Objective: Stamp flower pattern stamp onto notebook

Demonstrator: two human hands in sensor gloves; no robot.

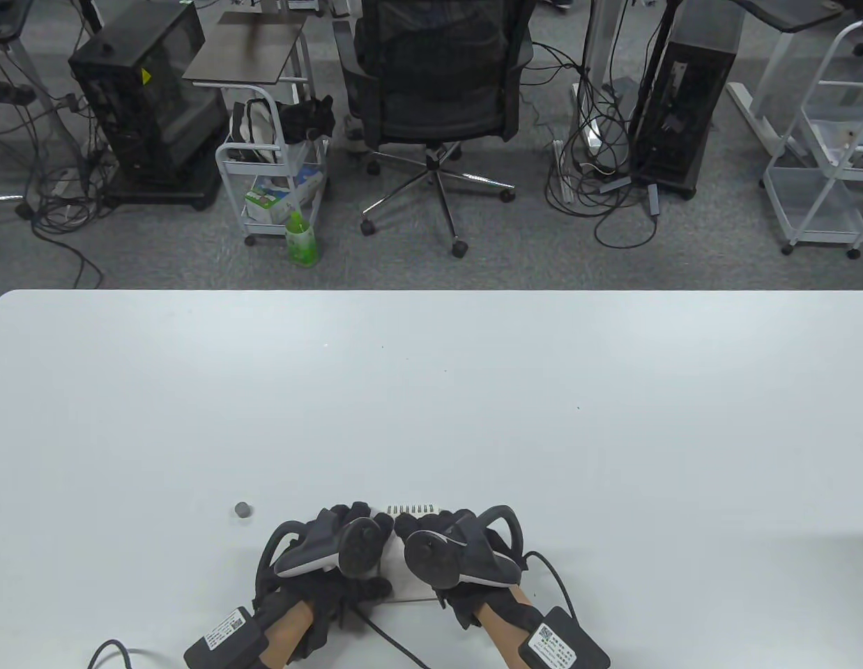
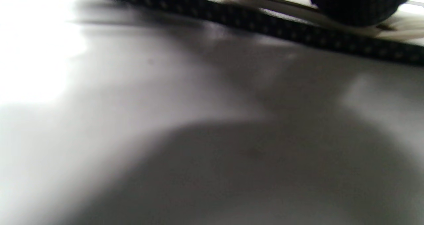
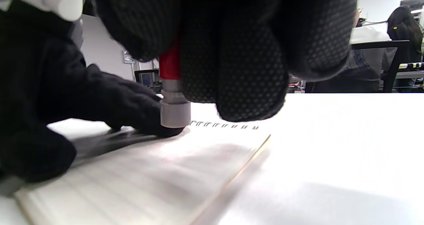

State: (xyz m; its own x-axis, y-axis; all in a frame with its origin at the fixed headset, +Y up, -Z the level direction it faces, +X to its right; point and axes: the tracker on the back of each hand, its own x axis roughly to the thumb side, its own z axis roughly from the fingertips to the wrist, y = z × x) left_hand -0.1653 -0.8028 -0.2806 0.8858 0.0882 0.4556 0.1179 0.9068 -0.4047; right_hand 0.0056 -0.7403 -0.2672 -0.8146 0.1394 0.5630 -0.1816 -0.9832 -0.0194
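A spiral-bound notebook (image 1: 414,508) lies open near the table's front edge, mostly hidden under both hands. My right hand (image 1: 431,521) grips a stamp with a red body (image 3: 169,67) and a grey base (image 3: 175,114), upright, its base down at the lined page (image 3: 142,175) near the spiral binding (image 3: 225,125). I cannot tell whether the base touches the paper. My left hand (image 1: 355,517) rests on the notebook's left part, its fingers (image 3: 129,107) just behind the stamp. In the left wrist view, dark fingertips (image 2: 357,3) rest on the notebook's edge (image 2: 298,29).
A small grey round cap (image 1: 242,509) lies on the white table (image 1: 431,390) left of my left hand. Cables run from both wrists off the front edge. An office chair (image 1: 435,77) and carts stand beyond the far edge.
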